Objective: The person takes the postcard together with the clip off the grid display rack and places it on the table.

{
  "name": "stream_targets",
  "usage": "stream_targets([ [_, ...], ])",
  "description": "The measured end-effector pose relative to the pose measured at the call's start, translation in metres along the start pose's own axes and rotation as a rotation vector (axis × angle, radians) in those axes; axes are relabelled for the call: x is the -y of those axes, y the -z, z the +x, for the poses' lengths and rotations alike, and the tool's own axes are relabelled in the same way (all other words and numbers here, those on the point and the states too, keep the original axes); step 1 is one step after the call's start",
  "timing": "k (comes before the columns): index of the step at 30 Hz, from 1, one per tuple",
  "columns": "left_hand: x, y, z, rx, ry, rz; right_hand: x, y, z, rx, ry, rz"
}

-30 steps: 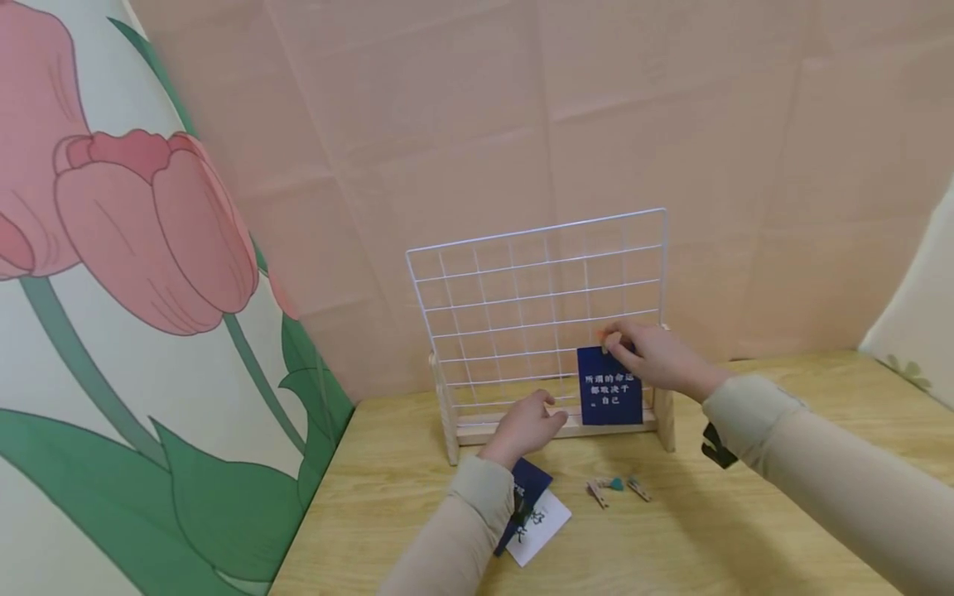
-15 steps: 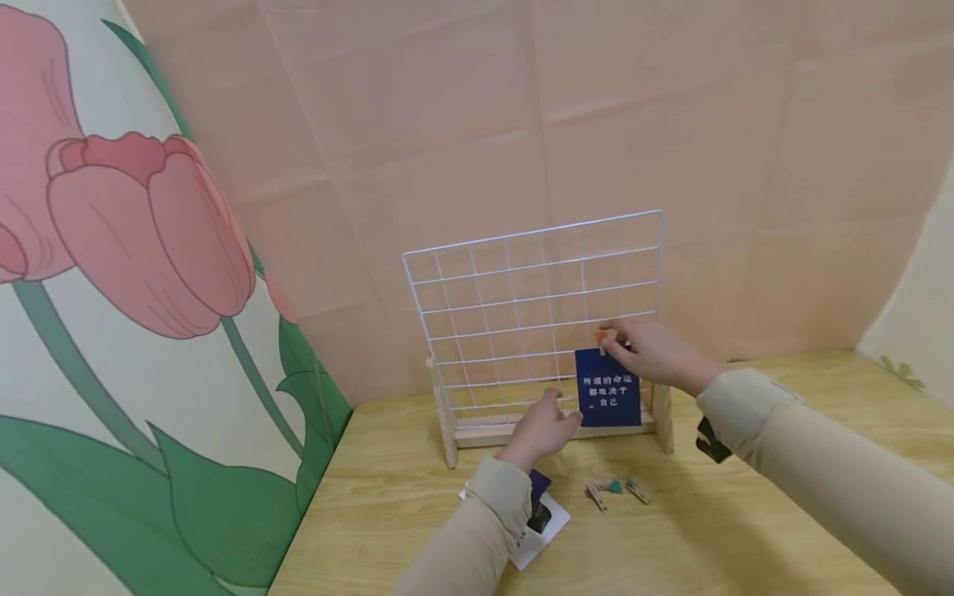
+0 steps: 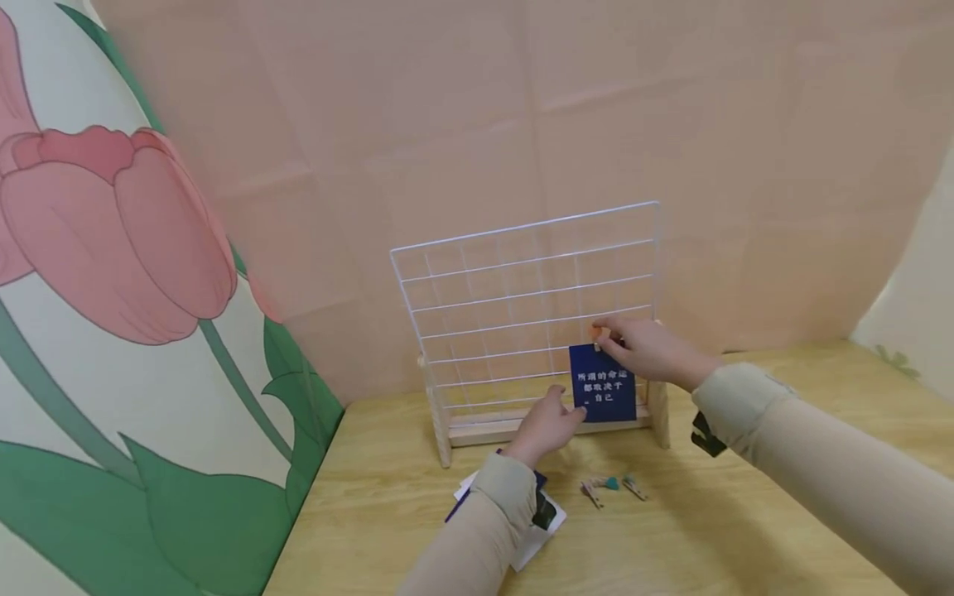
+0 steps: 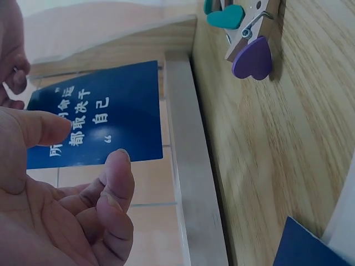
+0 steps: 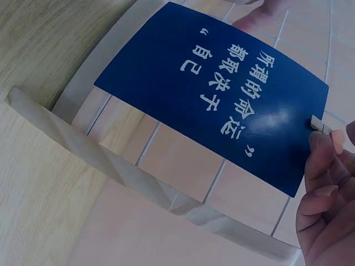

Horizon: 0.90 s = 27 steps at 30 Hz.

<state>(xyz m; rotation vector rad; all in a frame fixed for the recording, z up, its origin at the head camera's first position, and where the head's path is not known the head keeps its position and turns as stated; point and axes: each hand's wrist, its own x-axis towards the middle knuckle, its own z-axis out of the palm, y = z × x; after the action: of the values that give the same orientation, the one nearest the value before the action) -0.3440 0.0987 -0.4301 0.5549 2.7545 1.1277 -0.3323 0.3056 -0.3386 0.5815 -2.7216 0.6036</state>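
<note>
A dark blue card (image 3: 602, 406) with white characters stands against the lower right part of a white wire grid rack with a wooden base (image 3: 484, 433). My right hand (image 3: 650, 348) pinches a small wooden clothespin (image 5: 318, 124) with an orange top, its tip over the card's upper edge. By the card's lower left side is my left hand (image 3: 547, 424), fingers loosely bent. Seen from the left wrist, its thumb (image 4: 47, 128) overlaps the card's face, and the other fingers lie just past the edge.
Several small clothespins (image 3: 592, 494) lie on the wooden table in front of the rack, one with a purple heart (image 4: 253, 59) and one with a teal heart (image 4: 226, 17). A pile of blue and white cards (image 3: 531, 548) is partly hidden under the left forearm.
My left hand has moved right, up to the card's left edge. The right hand stays at the card's top, and the orange-topped clothespin shows more clearly there. The view has shifted slightly.
</note>
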Motion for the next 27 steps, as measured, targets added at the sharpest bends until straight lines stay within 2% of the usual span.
stream_targets([
  [9, 0.000, 0.000, 0.007, 0.012, -0.027, -0.028, -0.001, -0.004, 0.004, 0.005, -0.016, 0.040],
  [18, 0.000, -0.005, 0.013, 0.007, -0.049, -0.053, -0.002, -0.007, 0.005, -0.007, -0.001, 0.028],
  [23, 0.000, -0.008, 0.015, -0.012, -0.046, -0.076, -0.001, -0.006, 0.003, -0.019, 0.018, 0.032],
  [27, -0.001, -0.009, 0.017, -0.043, -0.048, -0.056, -0.001, -0.004, 0.003, -0.023, 0.014, 0.037],
])
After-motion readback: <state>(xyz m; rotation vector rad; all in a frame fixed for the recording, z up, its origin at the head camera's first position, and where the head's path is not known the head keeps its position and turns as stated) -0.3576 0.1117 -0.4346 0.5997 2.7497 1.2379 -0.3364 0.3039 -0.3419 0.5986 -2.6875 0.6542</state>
